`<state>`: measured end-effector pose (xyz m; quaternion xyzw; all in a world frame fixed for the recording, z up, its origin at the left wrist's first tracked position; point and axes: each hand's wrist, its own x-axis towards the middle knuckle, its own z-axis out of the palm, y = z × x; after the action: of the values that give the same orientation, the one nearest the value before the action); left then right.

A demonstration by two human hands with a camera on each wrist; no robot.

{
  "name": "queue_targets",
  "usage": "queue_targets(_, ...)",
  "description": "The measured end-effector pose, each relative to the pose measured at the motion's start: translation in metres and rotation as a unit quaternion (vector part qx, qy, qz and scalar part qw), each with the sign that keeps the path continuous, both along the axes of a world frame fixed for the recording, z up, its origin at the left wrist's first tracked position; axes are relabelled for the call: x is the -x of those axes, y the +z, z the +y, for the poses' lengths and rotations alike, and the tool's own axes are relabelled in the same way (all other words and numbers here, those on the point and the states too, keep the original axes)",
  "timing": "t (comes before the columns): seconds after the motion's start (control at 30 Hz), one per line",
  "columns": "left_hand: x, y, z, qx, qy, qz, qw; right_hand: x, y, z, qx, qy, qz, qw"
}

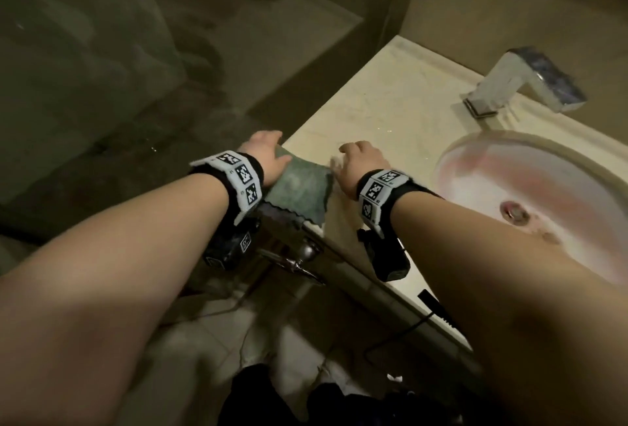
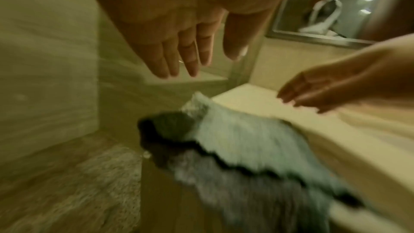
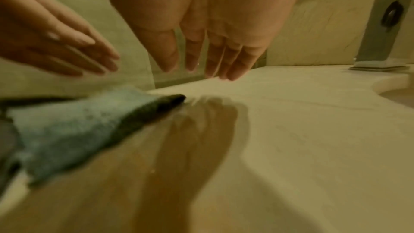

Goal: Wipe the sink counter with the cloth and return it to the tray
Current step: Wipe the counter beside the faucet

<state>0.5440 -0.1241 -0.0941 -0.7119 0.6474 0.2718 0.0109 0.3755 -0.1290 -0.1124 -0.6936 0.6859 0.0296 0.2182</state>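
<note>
A grey-green cloth lies draped over the left front corner of the cream sink counter, with part of it hanging down the front. My left hand hovers over the cloth's left edge, fingers straight and holding nothing. My right hand is over the counter just right of the cloth, also flat and empty. In the left wrist view the fingers stay above the cloth. The right wrist view shows straight fingers above the counter, next to the cloth. No tray is in view.
The oval sink lies to the right, with a chrome faucet behind it. A glass partition stands left of the counter. Below the corner are a metal knob and a cable on the floor.
</note>
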Motion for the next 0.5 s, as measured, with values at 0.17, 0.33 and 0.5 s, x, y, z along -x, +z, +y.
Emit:
queue_targets(0.17,0.012,-0.044,0.008,-0.072,-0.23,-0.156,0.958,0.01,-0.028,0.002,-0.073,-0.034,0.059,0.995)
queue_targets(0.33,0.012,-0.061,-0.005,-0.032,-0.228,-0.169,0.958,0.009,-0.037,-0.001,-0.108,-0.036,0.075,0.991)
queue_targets(0.5,0.015,-0.063,-0.035,-0.01,-0.223,-0.154,0.962,0.011,-0.038,-0.005,-0.12,-0.033,0.086,0.988)
